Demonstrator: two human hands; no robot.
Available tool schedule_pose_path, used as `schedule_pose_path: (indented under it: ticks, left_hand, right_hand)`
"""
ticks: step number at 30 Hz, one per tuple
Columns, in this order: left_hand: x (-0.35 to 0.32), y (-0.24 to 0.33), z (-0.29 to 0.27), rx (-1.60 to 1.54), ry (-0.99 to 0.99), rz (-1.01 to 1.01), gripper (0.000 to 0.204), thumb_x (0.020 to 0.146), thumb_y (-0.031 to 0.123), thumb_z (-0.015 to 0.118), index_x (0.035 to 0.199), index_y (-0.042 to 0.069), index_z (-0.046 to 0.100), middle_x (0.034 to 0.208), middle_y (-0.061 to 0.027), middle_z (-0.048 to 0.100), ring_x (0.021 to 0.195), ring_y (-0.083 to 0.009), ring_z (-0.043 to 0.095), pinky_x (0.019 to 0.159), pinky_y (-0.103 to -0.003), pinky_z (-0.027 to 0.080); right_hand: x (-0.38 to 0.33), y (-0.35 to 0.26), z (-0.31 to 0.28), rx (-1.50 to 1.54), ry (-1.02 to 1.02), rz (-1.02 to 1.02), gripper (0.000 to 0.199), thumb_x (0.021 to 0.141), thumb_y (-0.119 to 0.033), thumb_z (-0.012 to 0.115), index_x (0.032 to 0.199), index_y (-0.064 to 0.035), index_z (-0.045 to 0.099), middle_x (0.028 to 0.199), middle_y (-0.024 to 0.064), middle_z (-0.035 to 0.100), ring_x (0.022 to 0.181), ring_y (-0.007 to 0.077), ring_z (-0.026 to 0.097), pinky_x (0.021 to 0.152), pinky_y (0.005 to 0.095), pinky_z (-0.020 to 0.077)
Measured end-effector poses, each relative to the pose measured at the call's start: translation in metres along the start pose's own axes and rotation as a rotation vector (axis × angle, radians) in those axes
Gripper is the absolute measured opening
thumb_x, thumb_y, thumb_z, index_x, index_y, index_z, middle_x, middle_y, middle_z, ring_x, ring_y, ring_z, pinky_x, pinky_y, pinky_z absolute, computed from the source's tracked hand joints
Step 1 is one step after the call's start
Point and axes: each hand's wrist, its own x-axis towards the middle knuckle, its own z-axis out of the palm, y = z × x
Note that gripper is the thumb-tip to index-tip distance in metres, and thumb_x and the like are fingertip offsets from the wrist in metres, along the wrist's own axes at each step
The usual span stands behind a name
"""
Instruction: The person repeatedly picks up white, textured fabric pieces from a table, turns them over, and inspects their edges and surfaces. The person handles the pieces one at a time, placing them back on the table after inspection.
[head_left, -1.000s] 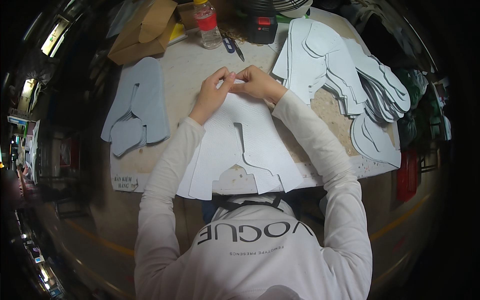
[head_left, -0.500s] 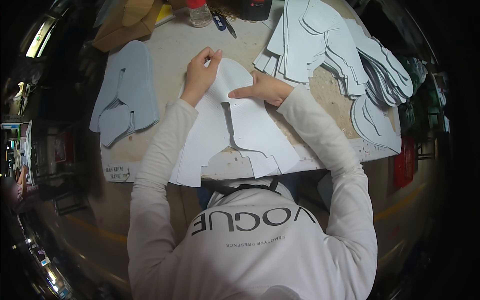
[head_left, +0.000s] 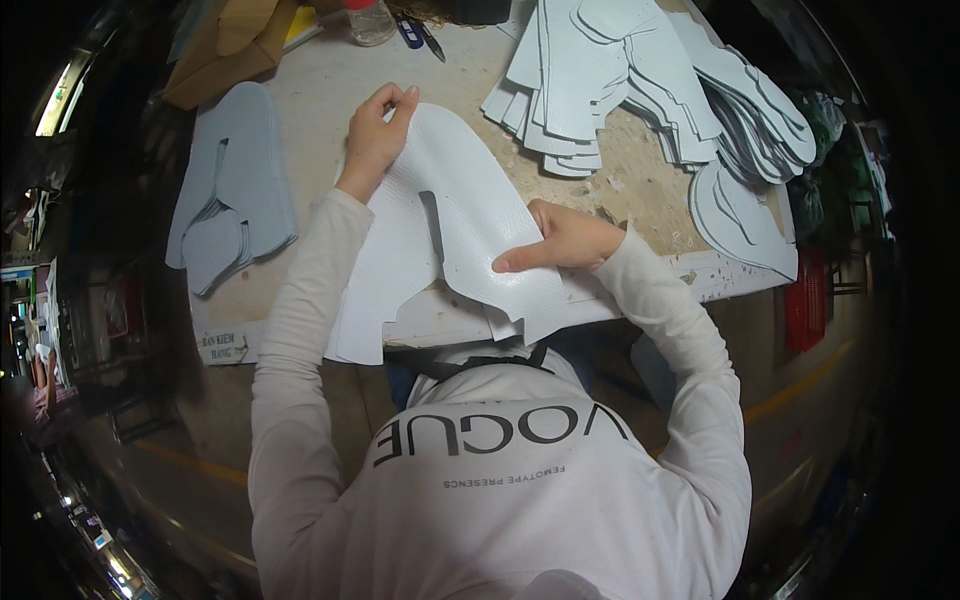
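Note:
A white, grained shoe-upper piece (head_left: 480, 230) with a rounded top and a slot in its middle lies before me. At least one more like piece shows beneath its lower edge. At its upper left rim is my left hand (head_left: 375, 145), fingers curled and thumb pressed to them, apparently gripping the edge. My right hand (head_left: 570, 240) is closed on the piece's right leg, thumb on top and fingers hidden underneath.
The pieces lie on a worn table (head_left: 330, 70). Left is a stack of grey-white pieces (head_left: 262, 150); right are fanned white piles (head_left: 570, 80). Along the back stand a cardboard box (head_left: 225, 55), a red-capped jar (head_left: 372, 25) and a pen (head_left: 433, 42). A red crate (head_left: 806, 300) stands beyond the right edge.
My right hand has slid from the piece's top down to its right leg. That leg is now bent inward and lifted. My left hand stays at the upper left rim.

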Motion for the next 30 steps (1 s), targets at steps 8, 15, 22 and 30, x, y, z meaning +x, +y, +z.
schedule_pose_path:
  ticks: [8, 15, 22, 30]
  left_hand:
    - [0.0, 0.003, -0.001, -0.027, -0.024, -0.035, 0.034, 0.091, 0.029, 0.06, 0.071, 0.003, 0.051, 0.067, -0.0017, 0.051, 0.072, -0.0103, 0.044, 0.071, -0.024, 0.039]
    - [0.002, 0.003, 0.001, -0.033, -0.041, -0.063, 0.034, 0.091, 0.03, 0.06, 0.07, 0.004, 0.05, 0.067, -0.0015, 0.052, 0.073, -0.0111, 0.044, 0.073, -0.023, 0.038]
    - [-0.005, 0.032, -0.01, -0.041, -0.289, -0.307, 0.022, 0.089, 0.027, 0.064, 0.095, 0.007, 0.067, 0.088, -0.0035, 0.065, 0.088, -0.0131, 0.056, 0.085, -0.024, 0.042]
    - [-0.005, 0.041, -0.029, -0.324, -0.593, -0.207, 0.027, 0.087, 0.015, 0.064, 0.113, 0.007, 0.065, 0.109, -0.0045, 0.063, 0.102, -0.0106, 0.055, 0.092, -0.024, 0.042]
  right_hand:
    - [-0.054, 0.021, 0.02, 0.061, -0.107, -0.08, 0.028, 0.079, -0.023, 0.075, 0.083, 0.0029, 0.068, 0.071, 0.0023, 0.066, 0.057, 0.0057, 0.054, 0.053, 0.0213, 0.0422]
    - [-0.085, 0.013, 0.018, 0.1, -0.384, 0.157, 0.02, 0.088, -0.018, 0.064, 0.089, 0.0017, 0.069, 0.076, 0.0081, 0.07, 0.071, 0.0137, 0.069, 0.059, 0.0218, 0.0532]
    - [-0.081, -0.057, -0.014, -0.108, -0.298, -0.08, 0.021, 0.091, -0.017, 0.06, 0.097, -0.0003, 0.07, 0.076, 0.0086, 0.07, 0.069, 0.0123, 0.068, 0.059, 0.0208, 0.053]
    - [0.094, -0.077, -0.045, -0.598, 0.704, -0.597, 0.034, 0.084, -0.036, 0.063, 0.095, -0.0043, 0.072, 0.077, 0.0138, 0.069, 0.07, 0.0216, 0.068, 0.067, 0.031, 0.0528]
